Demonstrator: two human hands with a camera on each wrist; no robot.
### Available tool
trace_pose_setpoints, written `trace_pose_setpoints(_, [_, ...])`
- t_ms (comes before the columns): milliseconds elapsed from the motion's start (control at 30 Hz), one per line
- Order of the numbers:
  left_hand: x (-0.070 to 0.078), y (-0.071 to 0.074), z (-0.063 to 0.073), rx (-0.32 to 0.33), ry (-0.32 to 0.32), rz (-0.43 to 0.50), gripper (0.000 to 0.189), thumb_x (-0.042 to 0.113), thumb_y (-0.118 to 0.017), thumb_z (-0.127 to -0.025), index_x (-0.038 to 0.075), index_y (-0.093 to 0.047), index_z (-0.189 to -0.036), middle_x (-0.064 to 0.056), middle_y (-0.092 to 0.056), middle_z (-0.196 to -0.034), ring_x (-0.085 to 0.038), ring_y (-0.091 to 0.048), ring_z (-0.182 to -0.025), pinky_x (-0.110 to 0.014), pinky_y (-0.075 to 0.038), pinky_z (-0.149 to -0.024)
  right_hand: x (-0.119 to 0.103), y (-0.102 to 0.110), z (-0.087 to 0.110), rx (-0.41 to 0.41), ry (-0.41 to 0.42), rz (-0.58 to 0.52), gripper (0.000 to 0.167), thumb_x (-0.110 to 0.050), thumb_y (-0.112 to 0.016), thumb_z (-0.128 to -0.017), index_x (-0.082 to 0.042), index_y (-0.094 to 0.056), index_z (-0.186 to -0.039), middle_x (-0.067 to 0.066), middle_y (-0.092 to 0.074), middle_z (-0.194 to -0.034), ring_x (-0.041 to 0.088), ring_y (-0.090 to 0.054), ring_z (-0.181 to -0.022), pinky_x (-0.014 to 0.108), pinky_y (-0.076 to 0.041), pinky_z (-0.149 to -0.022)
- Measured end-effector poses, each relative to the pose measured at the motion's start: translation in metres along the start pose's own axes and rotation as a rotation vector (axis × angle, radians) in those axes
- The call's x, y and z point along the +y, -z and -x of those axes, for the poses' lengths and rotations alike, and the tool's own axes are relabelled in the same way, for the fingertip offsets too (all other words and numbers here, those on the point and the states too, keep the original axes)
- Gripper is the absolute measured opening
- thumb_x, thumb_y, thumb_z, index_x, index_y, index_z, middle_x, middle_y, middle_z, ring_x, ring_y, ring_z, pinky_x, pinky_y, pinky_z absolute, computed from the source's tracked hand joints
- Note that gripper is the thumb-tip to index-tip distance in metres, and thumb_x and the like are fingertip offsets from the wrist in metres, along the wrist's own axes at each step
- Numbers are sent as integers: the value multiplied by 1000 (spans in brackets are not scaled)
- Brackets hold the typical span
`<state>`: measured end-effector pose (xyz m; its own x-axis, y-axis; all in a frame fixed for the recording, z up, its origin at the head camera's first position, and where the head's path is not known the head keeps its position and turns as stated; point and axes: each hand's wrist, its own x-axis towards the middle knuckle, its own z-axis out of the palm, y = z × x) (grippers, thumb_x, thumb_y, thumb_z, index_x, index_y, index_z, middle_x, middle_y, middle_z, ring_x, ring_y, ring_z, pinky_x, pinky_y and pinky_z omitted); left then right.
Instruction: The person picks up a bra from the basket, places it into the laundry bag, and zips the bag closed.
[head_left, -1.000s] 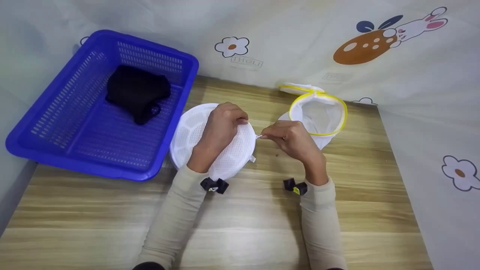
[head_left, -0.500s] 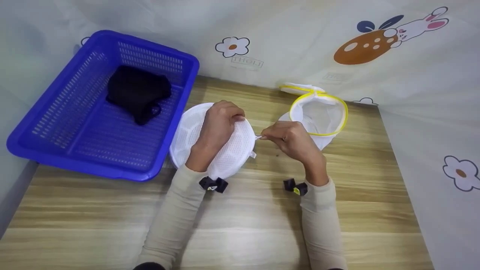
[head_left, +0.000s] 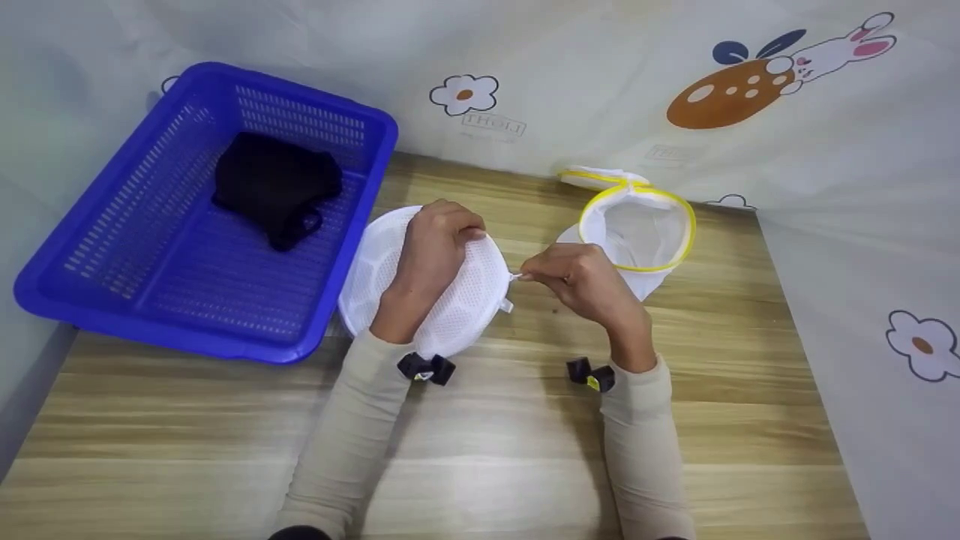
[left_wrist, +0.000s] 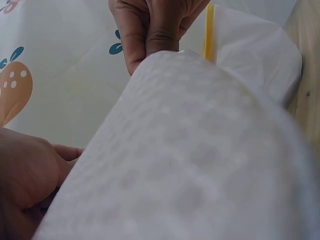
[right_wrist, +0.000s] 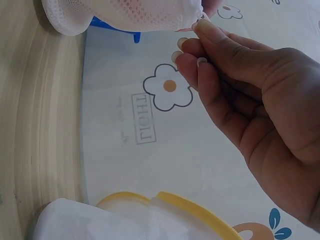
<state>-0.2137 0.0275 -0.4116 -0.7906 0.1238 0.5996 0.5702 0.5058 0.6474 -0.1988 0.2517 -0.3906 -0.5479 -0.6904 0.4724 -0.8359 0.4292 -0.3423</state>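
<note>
A round white mesh laundry bag (head_left: 465, 300) stands beside the blue basket, on the table in the head view. My left hand (head_left: 433, 251) lies over it and grips its upper right edge with curled fingers; in the left wrist view the mesh hides some of those fingertips. With thumb and forefinger my right hand (head_left: 581, 281) pinches a small white zipper pull (head_left: 516, 276) at the bag's right edge. The right wrist view shows this pinch close up, the other fingers loosely curled below the thumb. A short white tag (head_left: 506, 306) sticks out of the bag below the pull.
A blue plastic basket (head_left: 360, 225) with a dark folded garment (head_left: 274, 184) in it stands at the left. Behind my right hand, a white bag with a yellow rim (head_left: 691, 232) stands with its top folded back. A printed sheet (head_left: 570, 90) backs the wooden table (head_left: 495, 465).
My left hand has shifted slightly left along with the bag's edge. The right hand keeps its pinch on the zipper pull, almost still. Basket and yellow-rimmed bag stay put.
</note>
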Motion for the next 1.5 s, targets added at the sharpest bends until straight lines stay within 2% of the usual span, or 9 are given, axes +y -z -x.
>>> trace_pose_setpoints(600, [-3, 3, -2, 36, 23, 0, 5, 4, -73, -77, 1, -72, -73, -8, -68, -75, -25, -62, -75, -35, -50, -73, -1, 1, -1, -22, -24, -18, 7, -10, -71, -85, -9, -77, -88, -2, -71, -83, 7, -64, -72, 25, -51, -64])
trace_pose_setpoints(1033, [-4, 4, -1, 60, 94, 12, 1, 5, -74, -73, 4, -74, -72, -7, -69, -75, -24, -64, -76, -34, -51, -73, -2, 0, -1, -37, -30, -12, 6, -11, -71, -86, -11, -76, -88, -1, -70, -79, 4, -59, -68, 24, -48, -60])
trace_pose_setpoints(1267, [-6, 4, 0, 66, 117, 23, 11, 12, -72, -74, 2, -74, -74, -8, -69, -74, -24, -64, -75, -34, -51, -72, -5, -1, -2, -38, -33, -35, 10, -4, -74, -81, -12, -76, -88, -4, -70, -80, 4, -59, -68, 23, -48, -60])
trace_pose_setpoints(1500, [-7, 5, 0, 89, 153, 25, 6, 8, -74, -74, 2, -75, -74, -8, -70, -76, -24, -65, -76, -34, -51, -73, -6, -2, -1, -45, -39, -59, 6, -6, -72, -83, -8, -76, -87, -3, -70, -81, 5, -60, -67, 24, -48, -59])
